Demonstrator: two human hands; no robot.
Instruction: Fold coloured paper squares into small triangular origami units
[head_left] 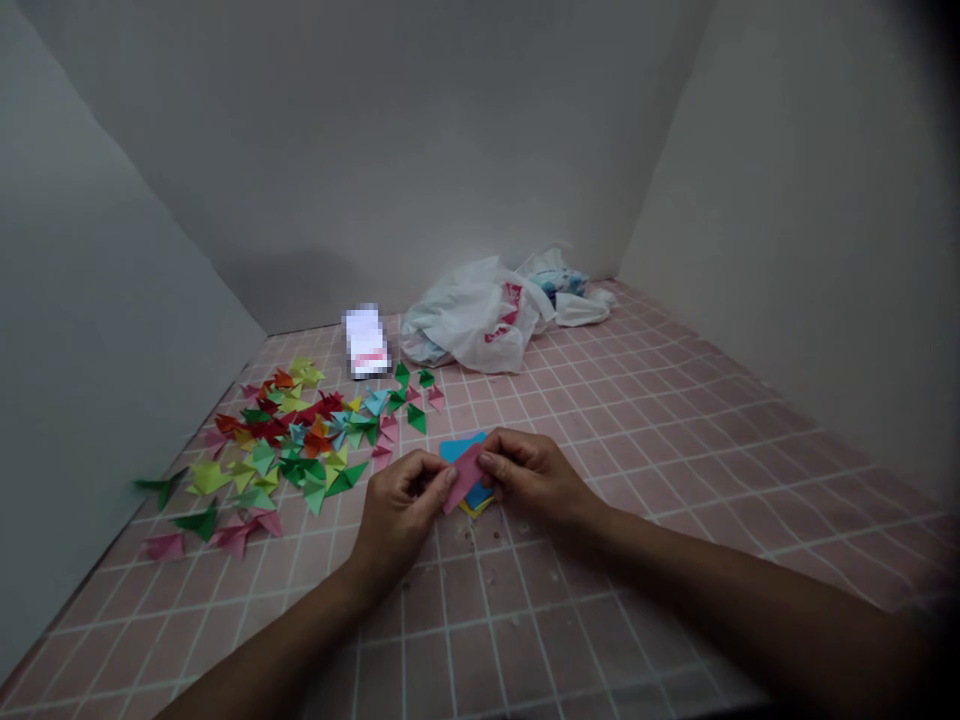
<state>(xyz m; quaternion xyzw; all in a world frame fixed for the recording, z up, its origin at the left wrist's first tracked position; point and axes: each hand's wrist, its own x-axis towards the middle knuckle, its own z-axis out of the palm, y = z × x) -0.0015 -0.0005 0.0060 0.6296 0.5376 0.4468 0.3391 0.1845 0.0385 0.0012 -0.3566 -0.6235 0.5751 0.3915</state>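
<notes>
Both hands meet over a pink tiled surface [637, 420] and pinch one folded pink paper strip [465, 477]. My left hand [401, 510] grips its lower left end with thumb and fingers closed. My right hand [529, 478] pinches the upper right end. Under the strip lie flat blue [459, 446] and yellow [474, 508] paper pieces. To the left spreads a pile of folded paper triangles [292, 440] in green, red, yellow, pink and light blue.
A crumpled white plastic bag [472, 320] lies at the back, with a second bag [562, 285] in the corner behind it. A small white pack [366, 342] stands beside it. Grey walls close in on the left, back and right.
</notes>
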